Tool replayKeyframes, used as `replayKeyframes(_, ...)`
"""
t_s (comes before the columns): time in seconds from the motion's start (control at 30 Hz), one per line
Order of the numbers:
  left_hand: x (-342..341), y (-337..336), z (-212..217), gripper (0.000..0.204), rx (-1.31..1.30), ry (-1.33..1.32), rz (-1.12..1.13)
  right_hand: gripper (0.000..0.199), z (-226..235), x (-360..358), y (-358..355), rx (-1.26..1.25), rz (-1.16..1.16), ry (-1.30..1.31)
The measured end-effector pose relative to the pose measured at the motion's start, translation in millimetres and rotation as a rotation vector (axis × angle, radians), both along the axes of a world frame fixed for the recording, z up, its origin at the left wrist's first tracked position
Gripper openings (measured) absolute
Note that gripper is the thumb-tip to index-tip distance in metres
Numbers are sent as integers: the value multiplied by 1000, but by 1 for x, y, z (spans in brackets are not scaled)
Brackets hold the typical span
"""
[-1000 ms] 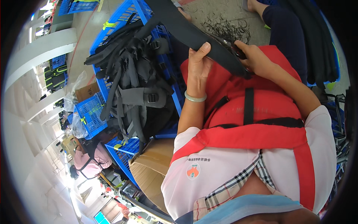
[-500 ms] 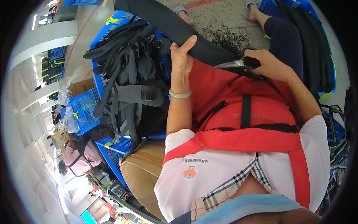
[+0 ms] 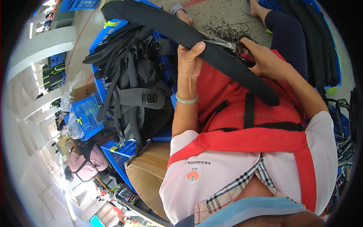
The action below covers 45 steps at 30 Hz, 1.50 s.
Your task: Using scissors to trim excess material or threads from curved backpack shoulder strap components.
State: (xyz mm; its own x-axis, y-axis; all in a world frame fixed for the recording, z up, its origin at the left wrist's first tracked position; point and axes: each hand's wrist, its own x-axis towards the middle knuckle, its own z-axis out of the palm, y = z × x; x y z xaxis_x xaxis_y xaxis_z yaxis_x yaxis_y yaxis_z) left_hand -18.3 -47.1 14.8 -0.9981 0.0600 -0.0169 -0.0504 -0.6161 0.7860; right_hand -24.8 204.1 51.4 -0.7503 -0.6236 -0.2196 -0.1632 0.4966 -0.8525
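Looks steeply down in wide fisheye from head height, close above the bare left hand (image 3: pixel 188 62) and bare right hand (image 3: pixel 266 62), taking in the red cloth apron (image 3: pixel 249 140) and grey floor (image 3: pixel 223 12).

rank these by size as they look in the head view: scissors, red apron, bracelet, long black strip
1. red apron
2. long black strip
3. scissors
4. bracelet

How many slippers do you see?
2: one grey slipper at the top, left of the black scraps, and the other slipper above right of them. More could be hidden.
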Motion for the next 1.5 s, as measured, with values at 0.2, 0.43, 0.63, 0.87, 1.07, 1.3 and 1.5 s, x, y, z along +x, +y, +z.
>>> replayKeyframes(0.2, 5, 9, -3, 21, 18, -34, -16, 56, -22, 0, -10, -77, -39, 206)
replayKeyframes(0.43, 2, 18, 5, 19, 40, -52, 41, 42, -48, -6, -18, -5, -28, 309)
replayKeyframes(0.63, -2, 19, -3, 16, 56, -106, 25, 40, -57, -3, -20, -33, -83, 222)
replayKeyframes(0.87, -11, 7, -14, 17, 86, -181, 92, 39, -68, -8, -15, -60, -77, 240)
replayKeyframes(1.07, -8, 17, -10, 16, 62, -111, 45, 50, -54, -13, -22, -54, -50, 360)
replayKeyframes(1.3, -9, 19, -14, 15, 86, -121, 46, 47, -64, -16, -24, -3, -21, 280)
replayKeyframes(1.5, -6, 21, -22, 19, 136, -162, 45, 43, -74, -12, -26, -4, -73, 238)
